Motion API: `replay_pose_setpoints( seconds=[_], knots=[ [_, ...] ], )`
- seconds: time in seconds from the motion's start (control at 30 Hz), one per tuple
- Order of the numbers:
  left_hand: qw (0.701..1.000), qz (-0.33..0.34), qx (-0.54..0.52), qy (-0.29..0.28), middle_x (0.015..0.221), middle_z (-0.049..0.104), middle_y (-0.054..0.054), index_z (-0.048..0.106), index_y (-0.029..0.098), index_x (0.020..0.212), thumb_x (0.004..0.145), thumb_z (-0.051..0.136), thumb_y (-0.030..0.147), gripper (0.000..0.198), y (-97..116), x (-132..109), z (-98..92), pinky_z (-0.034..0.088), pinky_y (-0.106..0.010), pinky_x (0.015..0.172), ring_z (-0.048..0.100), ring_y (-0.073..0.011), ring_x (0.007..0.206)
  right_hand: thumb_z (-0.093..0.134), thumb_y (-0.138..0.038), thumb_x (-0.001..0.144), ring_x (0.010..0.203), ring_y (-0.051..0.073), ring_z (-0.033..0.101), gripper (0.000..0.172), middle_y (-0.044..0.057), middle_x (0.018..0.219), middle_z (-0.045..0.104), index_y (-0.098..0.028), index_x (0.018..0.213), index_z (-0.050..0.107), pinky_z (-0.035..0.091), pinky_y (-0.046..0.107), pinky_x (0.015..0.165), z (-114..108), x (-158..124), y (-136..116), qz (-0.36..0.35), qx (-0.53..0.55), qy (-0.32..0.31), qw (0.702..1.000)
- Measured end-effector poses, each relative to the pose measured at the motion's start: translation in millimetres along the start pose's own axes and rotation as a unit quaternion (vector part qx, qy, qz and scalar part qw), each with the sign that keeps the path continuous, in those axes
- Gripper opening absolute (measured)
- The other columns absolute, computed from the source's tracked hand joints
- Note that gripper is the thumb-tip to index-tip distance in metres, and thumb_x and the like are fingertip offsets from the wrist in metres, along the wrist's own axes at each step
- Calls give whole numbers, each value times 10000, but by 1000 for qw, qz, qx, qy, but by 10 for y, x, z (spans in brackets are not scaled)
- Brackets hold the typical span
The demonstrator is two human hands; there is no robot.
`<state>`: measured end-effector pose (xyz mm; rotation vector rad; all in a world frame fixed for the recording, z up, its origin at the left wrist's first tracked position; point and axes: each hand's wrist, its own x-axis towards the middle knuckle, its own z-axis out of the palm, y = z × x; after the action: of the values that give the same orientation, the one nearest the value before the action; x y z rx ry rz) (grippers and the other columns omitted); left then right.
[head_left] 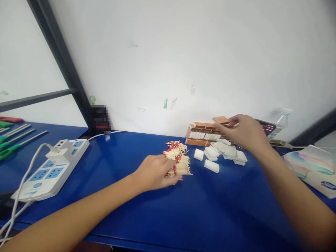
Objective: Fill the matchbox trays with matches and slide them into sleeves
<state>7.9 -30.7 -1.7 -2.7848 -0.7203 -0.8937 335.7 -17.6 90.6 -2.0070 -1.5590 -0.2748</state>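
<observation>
One brown box is pinched in the right hand, which partly hides stacked boxes behind. Matches lie by the left hand, its curled fingers blurred; whether it holds any, I cannot tell.

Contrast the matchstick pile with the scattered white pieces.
The matchstick pile holds thin, red-tipped sticks; the white pieces are plain and chunky. The matchstick pile sits at the left hand; the white pieces lie farther right, nearer the right hand. Both lie on the blue table.
</observation>
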Motion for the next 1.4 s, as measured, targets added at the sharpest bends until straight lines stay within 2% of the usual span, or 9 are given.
replay_pose_setpoints(
  seconds=[0.2,0.3,0.6,0.8,0.9,1.03,1.17,1.3,1.4],
  knots=[
    [996,-52,36,55,765,742,-48,744,156,975,939,659,516,372,-324,76,-40,484,-285,595,663,-197,701,766,-681,771,636,212,603,551,17,725,641,-209,992,588,430,327,600,375,-878,-392,-163,129,-31,978],
    [997,-51,30,49,767,743,-53,752,149,996,939,667,499,365,-323,69,-22,497,-286,598,665,-196,727,747,-638,818,576,191,585,489,-8,679,630,-217,992,569,429,318,573,497,-1061,-463,-164,177,-81,967],
    [995,-20,-2,97,808,719,-72,752,134,1035,936,677,473,362,-241,51,25,564,-294,654,651,-186,785,762,-659,802,547,182,579,487,-29,630,605,-231,926,566,430,312,553,550,-1078,-441,-124,198,-94,968],
    [994,-29,-22,100,823,720,-86,758,126,1029,937,689,459,352,-280,82,31,576,-318,695,652,-195,796,619,-490,983,654,172,600,293,25,794,668,-226,857,598,477,309,596,638,-1041,-371,-151,257,-173,939],
    [996,-31,-21,86,819,719,-80,762,138,1036,938,685,470,354,-305,82,43,570,-323,706,649,-198,806,645,-488,964,639,169,600,287,49,917,690,-220,1061,623,523,340,622,651,-1019,-339,-147,236,-169,945],
    [996,-33,-18,75,824,719,-73,759,146,1052,935,686,472,353,-345,73,56,567,-327,721,644,-202,828,660,-422,962,974,249,675,644,134,1349,596,-303,1541,405,589,453,827,630,-932,-338,-247,216,-193,925],
    [997,-30,-13,72,791,716,-63,757,149,1047,936,688,459,337,-373,75,59,565,-329,730,642,-203,827,592,-316,1007,1131,261,652,500,104,1344,605,-342,1495,490,558,476,957,644,-820,-328,-326,228,-241,885],
    [997,-29,-17,75,808,724,-76,762,134,1029,931,696,475,360,-360,82,54,566,-335,730,650,-208,833,700,-339,939,797,216,666,360,66,1023,708,-252,1282,634,581,392,724,690,-830,-286,-236,266,-204,912],
    [996,-32,-35,78,824,725,-86,764,117,1044,923,711,481,387,-333,83,56,569,-342,734,649,-210,834,789,-422,861,846,237,710,414,73,1028,749,-232,1197,640,590,367,679,685,-906,-312,-122,379,-204,894]
  ],
)
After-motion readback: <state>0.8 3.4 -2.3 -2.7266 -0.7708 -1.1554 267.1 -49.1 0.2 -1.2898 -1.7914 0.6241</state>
